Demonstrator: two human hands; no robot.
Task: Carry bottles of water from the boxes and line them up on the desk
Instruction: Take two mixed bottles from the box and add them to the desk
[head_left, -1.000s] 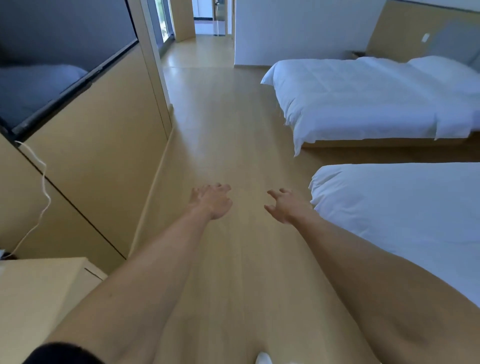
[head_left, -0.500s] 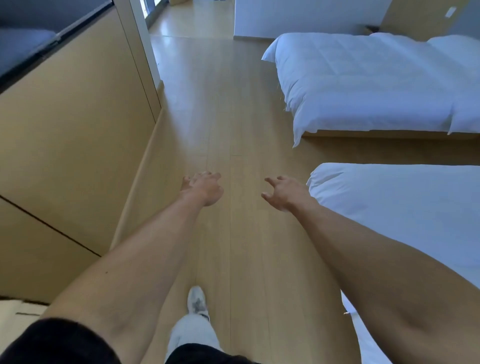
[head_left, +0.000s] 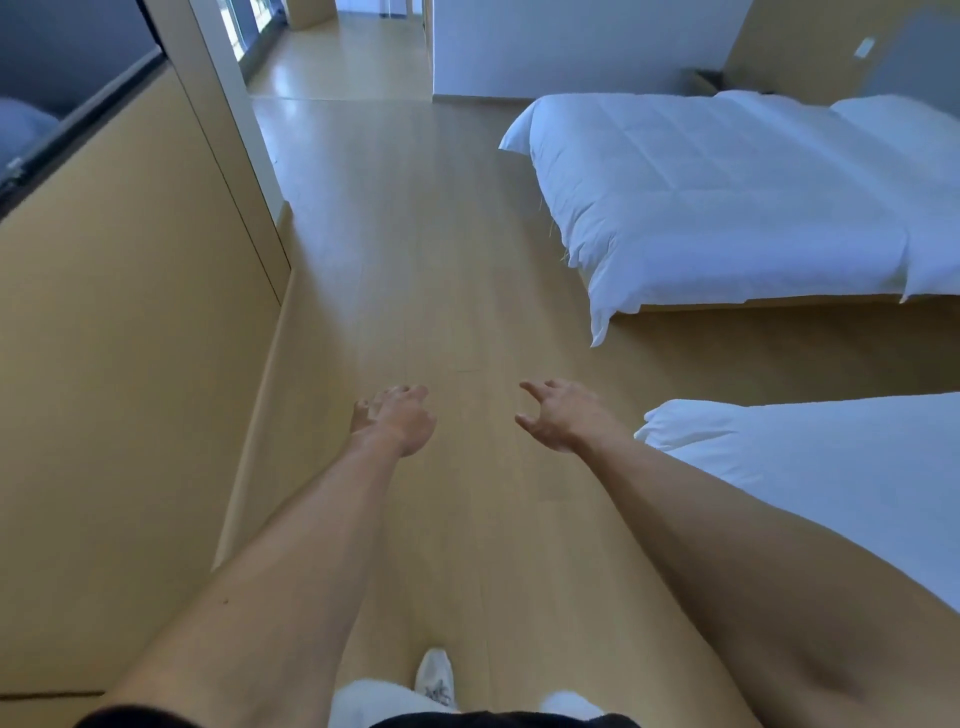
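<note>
Pale wood floor (head_left: 415, 270) runs ahead of the fingers and under both outstretched arms, on toward a doorway far beyond them. A tan wall (head_left: 130, 364) stands left of the left fingers, a dark screen (head_left: 62, 78) set high in it. Two white beds lie right of the right fingers — the far bed (head_left: 727, 208) ahead and to the right, the near bed (head_left: 831, 493) just beside the right forearm. A white shoe (head_left: 435, 675) shows low down, well behind the fingers. The left hand (head_left: 402, 423) hangs loosely curled and holds nothing; the right hand (head_left: 563, 415) is spread, its fingers (head_left: 537, 388) bent a little — also empty. No bottles, boxes or desk are in view.
</note>
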